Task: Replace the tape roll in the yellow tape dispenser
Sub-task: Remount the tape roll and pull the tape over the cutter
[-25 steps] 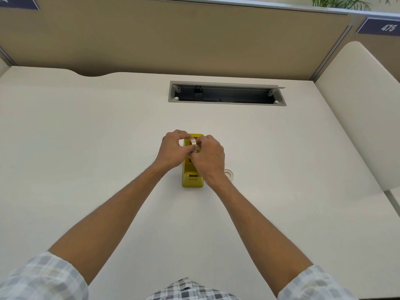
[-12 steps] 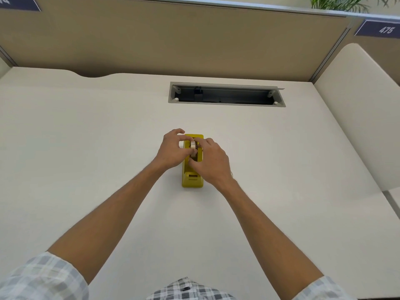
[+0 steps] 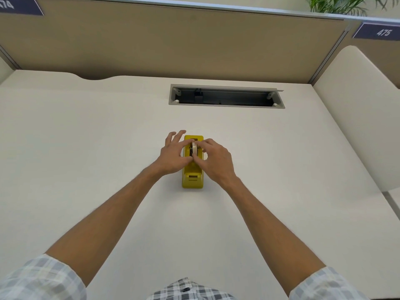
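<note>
The yellow tape dispenser (image 3: 192, 177) stands in the middle of the pale desk (image 3: 86, 148), its cutter end toward me. A whitish tape roll (image 3: 194, 147) stands on edge in the dispenser's slot. My left hand (image 3: 172, 156) is at the roll's left side, its thumb and forefinger on the roll and its other fingers spread and lifted. My right hand (image 3: 216, 161) pinches the roll from the right, with a finger over its top. Both hands hide the dispenser's middle.
An open cable tray (image 3: 226, 97) is set into the desk behind the dispenser. A tan partition (image 3: 173, 40) closes off the back, and a rounded white divider (image 3: 355, 109) stands at the right.
The roll has gone down from above the dispenser into its slot. My left hand's outer fingers have spread and lifted. My right hand has shifted slightly right.
</note>
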A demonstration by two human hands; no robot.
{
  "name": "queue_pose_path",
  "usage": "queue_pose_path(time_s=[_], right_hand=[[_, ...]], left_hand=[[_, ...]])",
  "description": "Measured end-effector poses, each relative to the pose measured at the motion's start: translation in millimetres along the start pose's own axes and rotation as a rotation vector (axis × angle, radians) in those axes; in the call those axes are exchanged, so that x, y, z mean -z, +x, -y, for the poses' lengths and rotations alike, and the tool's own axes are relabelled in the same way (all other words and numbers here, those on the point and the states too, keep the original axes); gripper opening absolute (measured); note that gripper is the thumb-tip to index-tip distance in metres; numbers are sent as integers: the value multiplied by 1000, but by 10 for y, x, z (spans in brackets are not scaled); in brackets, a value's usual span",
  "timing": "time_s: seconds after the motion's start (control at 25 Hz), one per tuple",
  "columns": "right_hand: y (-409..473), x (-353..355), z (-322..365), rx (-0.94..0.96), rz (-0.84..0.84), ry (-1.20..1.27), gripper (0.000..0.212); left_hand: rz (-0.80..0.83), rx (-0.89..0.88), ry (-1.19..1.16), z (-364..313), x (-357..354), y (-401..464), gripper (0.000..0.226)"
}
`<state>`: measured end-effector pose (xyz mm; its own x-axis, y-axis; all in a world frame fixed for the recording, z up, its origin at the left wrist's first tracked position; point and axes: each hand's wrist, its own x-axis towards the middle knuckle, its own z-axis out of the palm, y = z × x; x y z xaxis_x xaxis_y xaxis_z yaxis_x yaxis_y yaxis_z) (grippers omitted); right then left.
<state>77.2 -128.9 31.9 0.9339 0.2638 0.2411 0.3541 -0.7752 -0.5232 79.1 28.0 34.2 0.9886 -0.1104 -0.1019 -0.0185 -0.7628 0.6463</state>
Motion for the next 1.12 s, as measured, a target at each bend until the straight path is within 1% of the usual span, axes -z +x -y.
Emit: queue_pose_path(time_s=[0.08, 0.2, 0.28, 0.56, 0.76, 0.96, 1.12], right_hand=[[6, -1, -14, -11, -5, 30, 31], [11, 5, -26, -14, -22, 57, 27], [14, 2, -29, -17, -32, 61, 25], [50, 20, -19, -60, -43, 94, 20], [85, 43, 3, -63, -37, 66, 20], [130, 92, 24, -13, -24, 13, 19], [145, 99, 35, 42, 13, -49, 22]], left_hand=[[-51, -37, -7, 9, -26, -10, 60], [-113, -89, -23, 37, -53, 2, 51], [-117, -88, -17, 62, -58, 18, 47], [-116, -78, 23, 83, -39, 62, 48], [-143, -104, 38, 46, -35, 36, 46], [-161, -138, -13, 32, -45, -14, 42], [-151, -129, -79, 23, -19, -19, 36]])
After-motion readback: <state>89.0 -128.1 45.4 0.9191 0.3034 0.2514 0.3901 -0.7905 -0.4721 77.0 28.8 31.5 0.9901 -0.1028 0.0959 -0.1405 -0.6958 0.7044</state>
